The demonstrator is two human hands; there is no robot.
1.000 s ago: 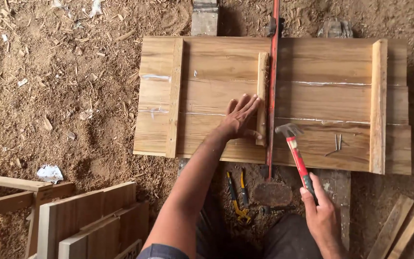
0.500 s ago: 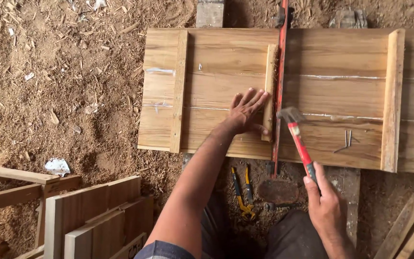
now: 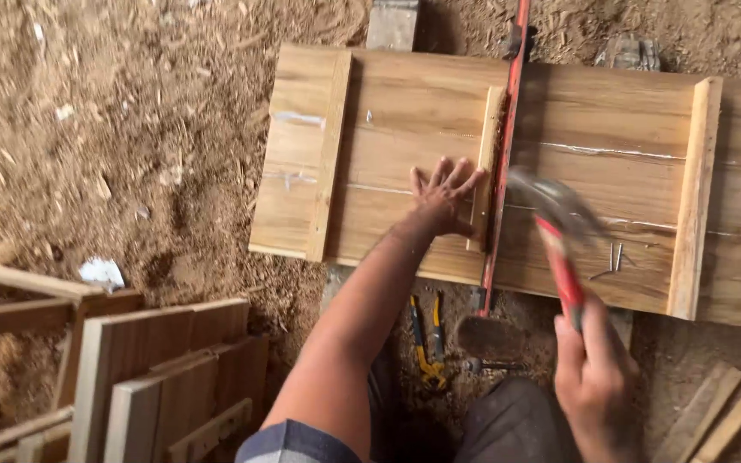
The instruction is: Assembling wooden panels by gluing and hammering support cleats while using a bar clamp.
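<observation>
Wood: pale plank panel [image 3: 422, 129] flat on sawdust-strewn ground [image 3: 113, 129], three upright battens across it, at left [image 3: 329, 154], middle [image 3: 485, 163] and right [image 3: 695, 197].
Hidden: hammer head [image 3: 551, 199] smeared by motion blur, shape hard to read; red handle [image 3: 564, 279] sharper.
Cut off: red bar clamp [image 3: 503, 171] runs out of the top edge; right wrist leaves the bottom edge; stacked wooden frames [image 3: 147, 377] clipped at lower left.
Hard to make out: dark round object [image 3: 490, 336] below the panel, kind unclear; a few loose nails [image 3: 616, 257] small on the boards.
Edges: near edge of panel just above the knees; yellow-handled pliers [image 3: 426, 339] on the ground between knees and panel.
Open room: bare boards between clamp and right batten, under the hammer; wide bare ground to the left.
Left hand [image 3: 441, 199]: fingers spread, palm flat on the panel, fingertips against the middle batten, gripping nothing.
Right hand [image 3: 593, 377]: closed round the lower end of the red handle, hammer raised above the boards, head just right of the clamp.
Left forearm: stretched forward from lower centre, nearly straight.
</observation>
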